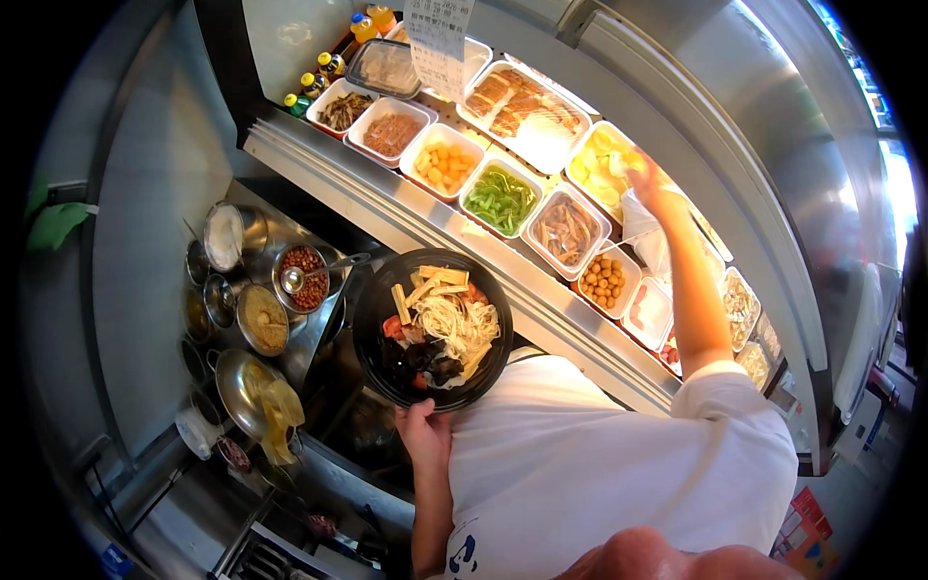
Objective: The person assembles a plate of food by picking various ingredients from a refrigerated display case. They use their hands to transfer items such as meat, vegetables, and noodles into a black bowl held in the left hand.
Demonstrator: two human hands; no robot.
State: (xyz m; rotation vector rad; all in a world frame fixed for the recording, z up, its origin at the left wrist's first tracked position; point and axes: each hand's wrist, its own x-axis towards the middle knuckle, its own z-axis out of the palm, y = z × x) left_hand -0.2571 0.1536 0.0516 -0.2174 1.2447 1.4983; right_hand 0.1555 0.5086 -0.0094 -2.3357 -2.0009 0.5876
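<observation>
My left hand [422, 432] grips the near rim of a large black bowl [364, 333], thumb on top. The bowl is tilted and holds pale noodles [452, 327], yellow bean curd sticks [440, 281], black wood ear fungus [440, 369] and reddish pieces. My right arm stretches across the lit display counter. At its end my right hand [653, 186] reaches into a white tray of pale yellow slices [601, 162]. Its fingers look bent together at the tray's right side, but glare hides what lies between them. Below the wrist hangs a whitish bag or cloth [642, 220].
Food trays line the counter: green vegetables [502, 198], brown strips [565, 230], small round balls [604, 280] and orange chunks [443, 168]. Metal bowls stand at left, with peanuts [307, 275] and a ladle [293, 279] among them. The counter's metal edge [387, 208] runs diagonally. A paper receipt [440, 43] hangs above.
</observation>
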